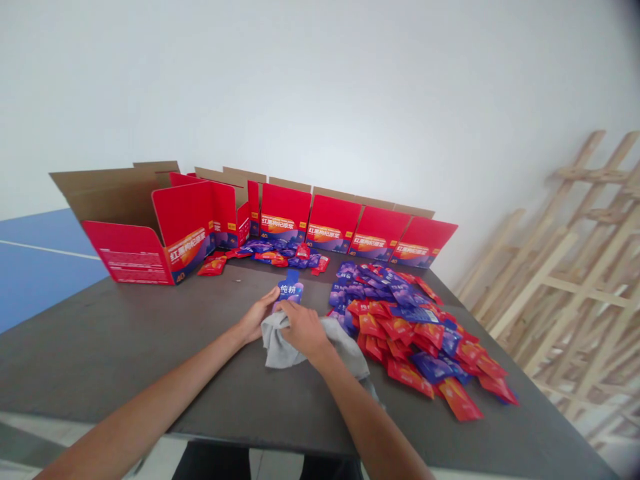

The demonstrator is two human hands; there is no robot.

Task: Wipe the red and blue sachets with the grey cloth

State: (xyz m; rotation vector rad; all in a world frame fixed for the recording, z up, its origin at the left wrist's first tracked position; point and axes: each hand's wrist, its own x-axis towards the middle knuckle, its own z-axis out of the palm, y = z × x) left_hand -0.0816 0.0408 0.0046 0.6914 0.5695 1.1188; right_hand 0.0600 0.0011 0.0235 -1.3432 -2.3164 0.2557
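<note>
A purple-blue sachet [291, 288] with white lettering is held upright over the middle of the table. My left hand [259, 317] is closed on its left edge. At the sachet's lower part is my right hand [304, 327], its fingers closed round a grey cloth [283, 350]. The cloth hangs below both hands and trails to the right under my right wrist. To the right, a large pile of red sachets [400, 330] and purple sachets [365, 287] lies on the table. A smaller heap of mixed sachets [280, 252] sits beyond my hands.
Open red cartons [193, 230] stand at the back left, and a row of them [330, 223] runs along the table's far edge by the wall. Wooden easels [565, 287] lean at the right. A blue table [45, 247] adjoins the grey table [125, 347] at left.
</note>
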